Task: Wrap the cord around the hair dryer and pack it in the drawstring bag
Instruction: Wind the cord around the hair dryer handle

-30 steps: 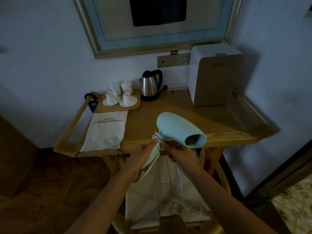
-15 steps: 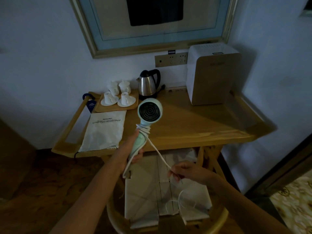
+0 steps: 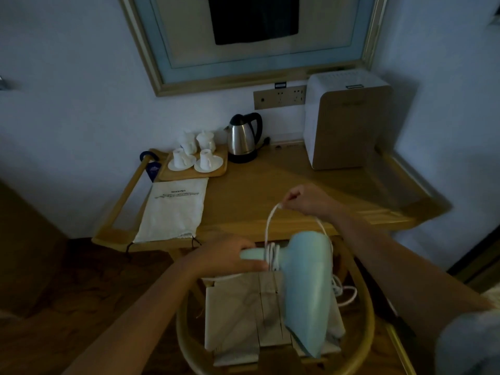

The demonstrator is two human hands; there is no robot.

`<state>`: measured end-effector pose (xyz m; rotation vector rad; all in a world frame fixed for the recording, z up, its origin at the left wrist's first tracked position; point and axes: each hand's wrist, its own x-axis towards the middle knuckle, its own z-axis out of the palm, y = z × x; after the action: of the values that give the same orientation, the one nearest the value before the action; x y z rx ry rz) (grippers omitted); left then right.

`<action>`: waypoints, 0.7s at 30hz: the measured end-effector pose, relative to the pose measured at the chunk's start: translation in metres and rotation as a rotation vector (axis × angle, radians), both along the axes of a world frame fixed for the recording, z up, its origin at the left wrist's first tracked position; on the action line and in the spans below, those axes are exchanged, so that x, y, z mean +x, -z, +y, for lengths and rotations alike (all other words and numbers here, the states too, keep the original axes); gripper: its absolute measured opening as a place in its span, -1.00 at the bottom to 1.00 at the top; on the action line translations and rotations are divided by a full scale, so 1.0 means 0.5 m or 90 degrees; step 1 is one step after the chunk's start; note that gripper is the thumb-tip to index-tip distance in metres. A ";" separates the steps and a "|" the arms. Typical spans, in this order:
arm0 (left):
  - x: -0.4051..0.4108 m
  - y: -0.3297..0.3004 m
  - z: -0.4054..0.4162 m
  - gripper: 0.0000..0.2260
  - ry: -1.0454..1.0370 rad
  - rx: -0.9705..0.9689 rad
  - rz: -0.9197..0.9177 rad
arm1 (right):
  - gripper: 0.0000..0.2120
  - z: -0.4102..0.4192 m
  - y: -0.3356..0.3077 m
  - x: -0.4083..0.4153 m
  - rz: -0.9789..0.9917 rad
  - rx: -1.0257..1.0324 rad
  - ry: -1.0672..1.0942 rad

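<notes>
The left hand (image 3: 230, 257) has its fingers wrapped around the hair dryer (image 3: 305, 288) handle, held out past the counter's (image 3: 270, 196) front edge. The right hand (image 3: 311, 201) pinches the cord (image 3: 267, 226) up high. If that pinch slips, the loops could fall loose; the bag (image 3: 173, 209) waits by the left edge.

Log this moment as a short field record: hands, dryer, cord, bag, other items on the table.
left hand: grips the hair dryer by its handle
right hand: pinches the cord, lifted above the table
cord: several turns on the handle, loose length hanging at right
drawstring bag: flat on the table, empty-looking
other: kettle, tray of cups
</notes>
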<state>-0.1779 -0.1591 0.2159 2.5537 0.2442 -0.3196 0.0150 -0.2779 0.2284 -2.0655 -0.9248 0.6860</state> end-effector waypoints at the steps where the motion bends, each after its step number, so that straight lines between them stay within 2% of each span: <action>1: 0.002 0.014 -0.003 -0.78 -0.008 0.022 0.020 | -0.89 0.007 -0.016 -0.006 -0.019 -0.006 -0.009; 4: 0.009 0.049 -0.005 -0.61 -0.062 0.051 0.022 | -0.95 0.023 -0.056 -0.039 -0.073 -0.004 -0.061; 8: 0.021 0.078 0.017 -0.56 -0.243 0.033 0.058 | -0.98 0.024 -0.066 -0.098 -0.181 0.000 -0.133; 12: 0.028 0.089 0.057 -0.54 -0.447 -0.092 0.049 | -0.88 0.013 -0.028 -0.135 -0.268 0.009 -0.159; 15: 0.020 0.087 0.078 -0.56 -0.498 -0.232 0.031 | -0.86 0.006 0.015 -0.136 -0.295 -0.002 -0.126; 18: 0.009 0.083 0.082 -0.62 -0.497 -0.286 0.007 | -0.84 -0.005 0.049 -0.141 -0.312 0.011 -0.073; 21: 0.001 0.087 0.077 -0.73 -0.515 -0.353 0.001 | -0.80 -0.021 0.093 -0.168 -0.435 0.020 -0.049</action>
<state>-0.1774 -0.1206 0.1724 1.7329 0.9920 -0.0550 -0.0689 -0.2883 0.1818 -2.2786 -1.3762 -0.0254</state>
